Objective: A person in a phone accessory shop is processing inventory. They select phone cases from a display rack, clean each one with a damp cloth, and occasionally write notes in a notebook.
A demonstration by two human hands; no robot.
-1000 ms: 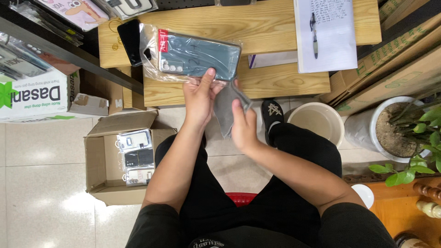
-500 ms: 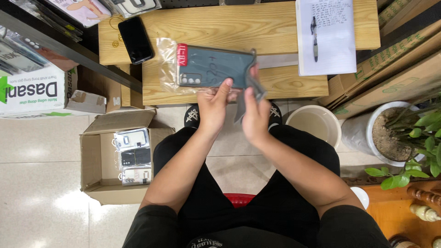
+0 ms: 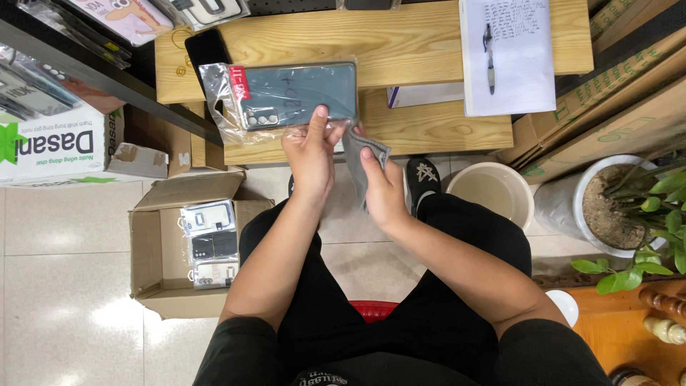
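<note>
While the left hand [image 3: 311, 154] grips the bagged phone case [image 3: 296, 93] above it, the right hand [image 3: 382, 186] pinches a grey cloth [image 3: 357, 154].

Single head-worn camera, no second view to share scene. Looked almost straight down from above seated person's own lap and forearms. Top of frame faced forward, over wooden desk [image 3: 429, 50]; bottom edge caught black-clad thighs. Hands [image 3: 346, 168] sat near frame centre, at close range. Floor tiles [image 3: 64, 286] and cardboard box [image 3: 153, 257] filled left side, potted plant [image 3: 629, 207] right edge.
</note>
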